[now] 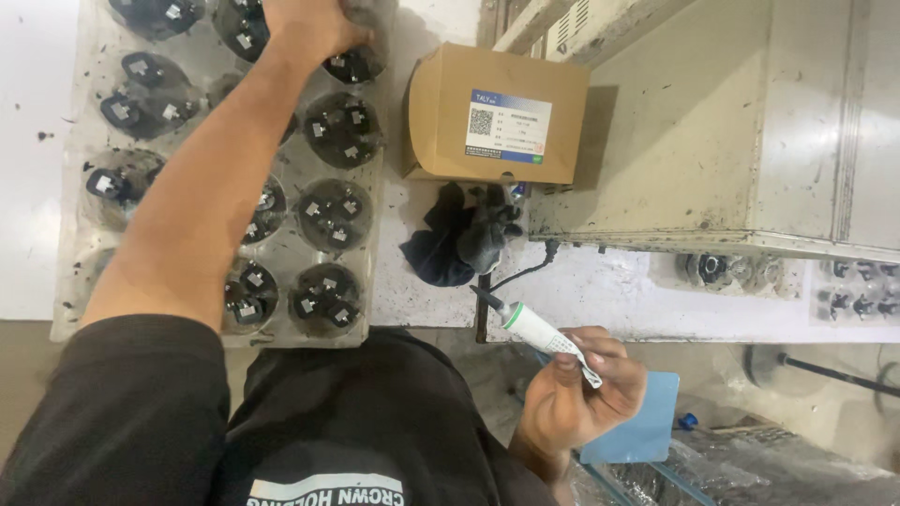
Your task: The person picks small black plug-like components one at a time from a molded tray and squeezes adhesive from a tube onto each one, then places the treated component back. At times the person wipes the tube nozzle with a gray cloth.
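The left hand (309, 28) is stretched far out over a clear plastic tray (70, 234). The tray lies on a white table (28, 187) and is made of round cups. In each cup, small black parts (342, 131) with little white squares on them are kept, likely so that they do not roll about or get mixed up. The left hand is curled over one of the black parts at the far end of the tray. Whether the part is gripped or only touched cannot be told, because the fingers are hidden at the top edge of the view.

A small white tube (539, 333) is held in the right hand (577, 394), near the body and well apart from the tray. The fingers are closed around its back end. The tube is white with a green band and a thin dark tip. The tip is pointed up and away, toward the table, and the tube is gripped low down, so the tip is left free.

A brown cardboard box (497, 112) with a white and blue label is set just beside the tray. A dark glove or rag (459, 239) is dropped in front of the box. A big grey metal machine (712, 122) is seen on the right, and a blue flat thing (647, 422) is seen below the right hand.
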